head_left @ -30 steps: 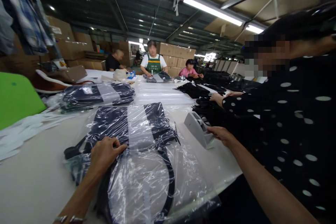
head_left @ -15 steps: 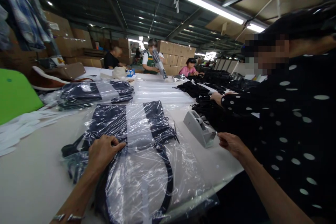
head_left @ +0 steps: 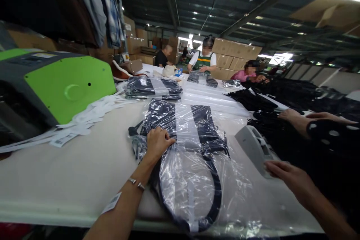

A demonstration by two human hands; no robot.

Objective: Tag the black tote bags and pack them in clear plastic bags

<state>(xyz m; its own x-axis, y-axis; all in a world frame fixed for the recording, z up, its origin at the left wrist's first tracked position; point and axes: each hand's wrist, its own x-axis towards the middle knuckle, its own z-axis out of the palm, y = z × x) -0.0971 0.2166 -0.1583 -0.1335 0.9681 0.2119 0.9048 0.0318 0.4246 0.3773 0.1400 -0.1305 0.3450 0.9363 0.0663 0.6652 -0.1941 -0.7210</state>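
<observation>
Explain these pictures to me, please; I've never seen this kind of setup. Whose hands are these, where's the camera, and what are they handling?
There's no machine grip here, just one person's bare hands, seen from a camera on their head looking forward and down. The left hand rests on a dark item in clear plastic. The right hand is at the near end of a grey tape dispenser; whether it pinches tape is unclear. Also on the table are white strips and a green-sided machine. The dotted sleeve at right belongs to a co-worker.

The table [head_left: 70,180] carries bagged goods [head_left: 185,123], a dispenser [head_left: 248,143] and, seemingly, black fabric [head_left: 254,100].
</observation>
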